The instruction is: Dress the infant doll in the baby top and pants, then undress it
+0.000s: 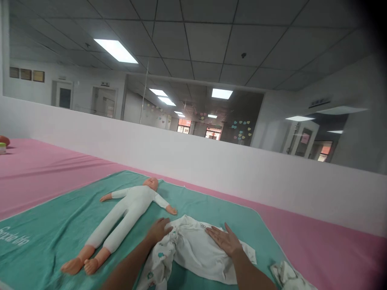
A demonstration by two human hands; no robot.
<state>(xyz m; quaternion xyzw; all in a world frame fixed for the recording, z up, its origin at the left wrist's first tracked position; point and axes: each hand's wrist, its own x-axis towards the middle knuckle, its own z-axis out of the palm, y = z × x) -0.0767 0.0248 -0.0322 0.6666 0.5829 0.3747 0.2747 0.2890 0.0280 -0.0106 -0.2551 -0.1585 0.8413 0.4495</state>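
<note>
A white baby garment (196, 247) with printed patterned edges lies spread on the green towel in front of me, its left side bunched. At that bunched edge, my left hand (158, 230) has its fingers curled in against the cloth. My right hand (224, 240) rests flat on the garment's right half, fingers stretched out and thumb apart. Left of the garment, a baby doll (133, 207) in a white bodysuit lies on its back, arms spread and feet toward me. One doll hand is just beyond my left hand.
The green towel (87, 203) covers part of a pink padded surface (326, 237). A crumpled printed cloth (288, 276) lies at the lower right. Behind runs a low white wall (193, 157) with a large mirror or glass above. Small objects (3, 146) sit at the far left.
</note>
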